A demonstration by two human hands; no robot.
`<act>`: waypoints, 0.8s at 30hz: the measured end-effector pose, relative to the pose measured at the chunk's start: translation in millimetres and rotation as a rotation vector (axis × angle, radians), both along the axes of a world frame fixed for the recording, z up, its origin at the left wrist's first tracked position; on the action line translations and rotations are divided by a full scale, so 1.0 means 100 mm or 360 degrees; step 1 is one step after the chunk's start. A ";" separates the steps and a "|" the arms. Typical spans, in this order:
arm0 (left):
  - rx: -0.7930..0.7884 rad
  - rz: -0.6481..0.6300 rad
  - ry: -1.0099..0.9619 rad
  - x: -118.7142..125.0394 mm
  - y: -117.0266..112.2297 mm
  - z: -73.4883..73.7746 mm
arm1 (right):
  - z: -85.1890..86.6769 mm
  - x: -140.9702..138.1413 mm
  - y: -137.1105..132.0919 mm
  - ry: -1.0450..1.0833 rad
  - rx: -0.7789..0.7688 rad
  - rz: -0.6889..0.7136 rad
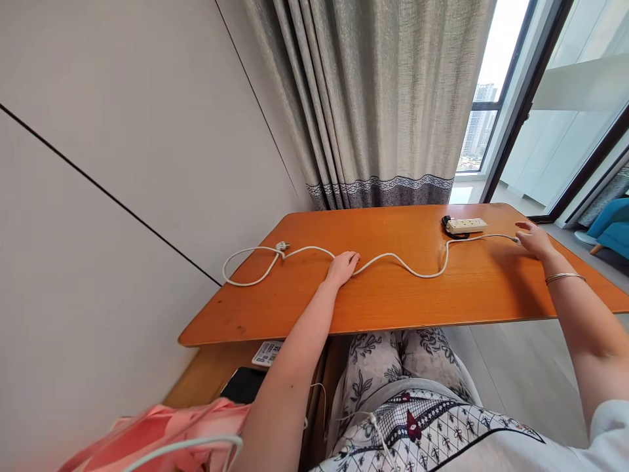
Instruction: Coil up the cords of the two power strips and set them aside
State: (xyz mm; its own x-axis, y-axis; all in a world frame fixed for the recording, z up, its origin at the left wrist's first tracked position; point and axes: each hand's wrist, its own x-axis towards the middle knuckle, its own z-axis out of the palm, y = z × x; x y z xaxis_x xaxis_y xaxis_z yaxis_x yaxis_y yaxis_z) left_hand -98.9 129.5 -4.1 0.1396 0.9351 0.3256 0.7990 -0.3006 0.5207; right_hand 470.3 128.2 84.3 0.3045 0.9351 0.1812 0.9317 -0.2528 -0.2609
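A long white power cord (417,273) runs in loose waves across an orange-brown wooden table (295,308). My left hand (344,265) rests at mid-table with its fingers closed over the cord. On the left the cord makes a loop, and its pale plug (282,246) lies beside that loop. My right hand (533,240), a bangle on its wrist, is at the cord's right end; its fingers are apart and the grey tip lies right by them. Whether they touch the tip, I cannot tell.
A white power strip (466,225) with a black cord lies near the far right edge. Beyond the table hang grey curtains (393,98). At lower left are a pink bag (162,439), a black phone-like slab (243,384) and a white printed item (268,353). A wall borders the left.
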 end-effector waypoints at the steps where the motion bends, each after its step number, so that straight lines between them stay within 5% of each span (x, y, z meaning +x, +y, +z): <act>1: 0.0005 0.0003 -0.0023 0.00 0.00 -0.01 | 0.00 -0.09 0.05 -0.0025 0.0035 0.0048; 12: 0.0107 -0.0022 -0.0142 -0.04 -0.02 -0.08 | -0.23 -1.13 0.77 -0.0408 0.0011 0.0539; 24: 0.0091 0.0007 -0.0224 -0.04 -0.04 -0.06 | -0.28 -1.32 1.09 -0.0386 -0.0219 0.0522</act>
State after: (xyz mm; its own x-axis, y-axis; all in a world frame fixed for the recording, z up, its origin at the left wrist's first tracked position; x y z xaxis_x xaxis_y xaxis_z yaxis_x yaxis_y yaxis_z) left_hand -102.6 125.1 -10.5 0.0844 0.9150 0.3945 0.7207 -0.3294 0.6100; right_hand 338.4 236.9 55.9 -0.0493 0.9957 0.0780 0.9987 0.0502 -0.0087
